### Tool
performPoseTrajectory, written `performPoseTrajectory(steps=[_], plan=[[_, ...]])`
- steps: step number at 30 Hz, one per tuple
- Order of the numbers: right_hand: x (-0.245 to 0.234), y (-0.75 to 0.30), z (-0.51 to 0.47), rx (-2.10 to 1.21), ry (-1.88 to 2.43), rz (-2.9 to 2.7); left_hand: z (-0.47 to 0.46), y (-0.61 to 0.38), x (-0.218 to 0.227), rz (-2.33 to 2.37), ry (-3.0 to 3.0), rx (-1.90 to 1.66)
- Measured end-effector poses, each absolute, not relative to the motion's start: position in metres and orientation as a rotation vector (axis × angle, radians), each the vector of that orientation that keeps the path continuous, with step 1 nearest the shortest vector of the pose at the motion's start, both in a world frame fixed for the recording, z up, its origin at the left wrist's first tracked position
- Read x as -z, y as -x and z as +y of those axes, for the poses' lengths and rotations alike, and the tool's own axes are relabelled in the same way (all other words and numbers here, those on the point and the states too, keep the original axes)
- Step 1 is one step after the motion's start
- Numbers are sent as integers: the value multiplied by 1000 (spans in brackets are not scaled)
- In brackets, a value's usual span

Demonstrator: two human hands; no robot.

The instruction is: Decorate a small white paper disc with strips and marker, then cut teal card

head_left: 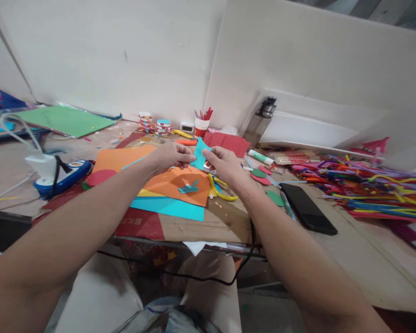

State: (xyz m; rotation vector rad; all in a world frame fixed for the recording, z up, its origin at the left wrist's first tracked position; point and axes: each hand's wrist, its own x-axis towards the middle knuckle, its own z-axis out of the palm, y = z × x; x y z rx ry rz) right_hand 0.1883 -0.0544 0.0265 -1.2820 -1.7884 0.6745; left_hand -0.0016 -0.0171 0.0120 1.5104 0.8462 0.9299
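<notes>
Both my hands meet over the middle of the desk, pinching one small piece of turquoise paper [199,153]. My left hand [171,156] grips its left edge with closed fingers. My right hand [223,165] pinches its right edge. Below the hands lie an orange sheet [166,178], a yellow sheet and a turquoise sheet [168,207], stacked. Small turquoise scraps [189,187] rest on the orange sheet. Yellow-handled scissors [222,192] lie just under my right hand.
A black phone [307,208] lies right of my right arm. A heap of coloured pipe cleaners [367,187] fills the right side. A glue stick [260,157], bottle [260,121], cup of sticks [201,125], tape rolls [162,126] and green sheet [65,121] stand behind. A blue device [64,175] sits left.
</notes>
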Motion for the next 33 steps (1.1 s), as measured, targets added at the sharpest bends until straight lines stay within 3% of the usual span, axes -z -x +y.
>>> performPoseTrajectory(steps=[5, 8, 16, 22, 30, 33], plan=[[-42, -213, -58, -82, 1705, -2130, -9, 8, -11, 916, -1357, -1090], [-42, -223, -64, 25, 1995, -2385, -9, 10, -13, 968, -1291, -1177], [-20, -219, -69, 19, 2062, -2465, -8, 12, -16, 954, -1227, -1353], [-24, -222, -59, 23, 1680, -2101, -10, 12, -22, 794, -1039, -1455], [-17, -202, -67, -586, 1245, -2027, -12, 5, -31, 677, -799, -1518], [-19, -197, -72, -572, 1169, -2068, -13, 0, -33, 660, -744, -1518]])
